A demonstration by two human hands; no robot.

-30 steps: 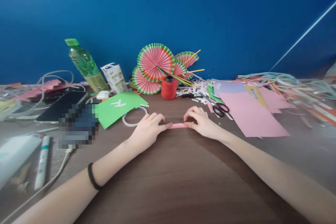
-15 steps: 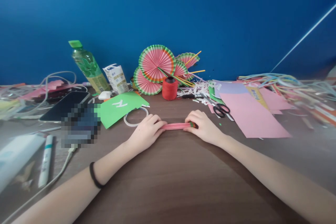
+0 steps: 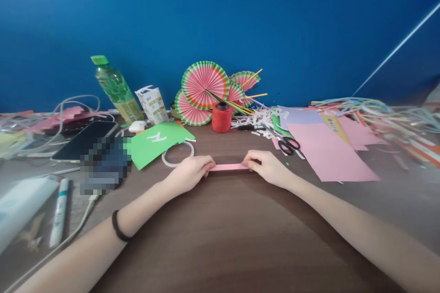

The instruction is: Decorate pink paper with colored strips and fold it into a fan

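A narrow folded pink paper strip [image 3: 228,167] lies across the brown table [image 3: 227,238] between my hands. My left hand [image 3: 189,174] pinches its left end, fingers curled. My right hand [image 3: 266,167] pinches its right end the same way. The strip shows its flat pink face. Behind it stand several pink-and-green pleated paper fans [image 3: 205,84] with thin sticks, next to a red spool of thread [image 3: 222,117].
Black scissors [image 3: 289,144] and pink paper sheets [image 3: 328,153] lie to the right, with paper strips beyond. To the left are a green sheet [image 3: 154,142], a white ring [image 3: 178,154], a phone [image 3: 84,139], a green bottle [image 3: 117,89], a small carton [image 3: 151,104], a marker [image 3: 59,210] and cables.
Half a second ago the strip was turned on edge, showing its stacked pleats; now it shows its flat pink face. Both hands kept hold of its ends and shifted slightly.
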